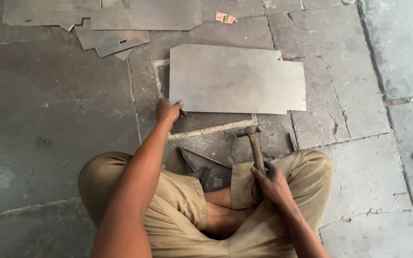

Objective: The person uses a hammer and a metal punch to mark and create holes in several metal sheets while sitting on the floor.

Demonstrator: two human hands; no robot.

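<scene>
1. Stone floor [48,119] carries the work; spare metal sheets [120,19] lie beyond the metal sheet [237,79].
2. Left hand [168,111] pinches that sheet's near-left corner.
3. Right hand [271,184], nearer than the sheet, is closed round a hammer [254,143], its head raised clear; the sheet looks flat, unmarked.

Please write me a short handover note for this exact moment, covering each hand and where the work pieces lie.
Left hand: grips the near left corner of the metal sheet, which lies flat on the stone floor.
Right hand: closed around the handle of the hammer, head pointing up and away, above the lap, not touching the sheet.
Small metal tools lie on the floor between the knees. More cut sheets lie at the far left.
Done: the sheet shows a clipped corner and a notch. No hammer marks can be made out on it.
</scene>
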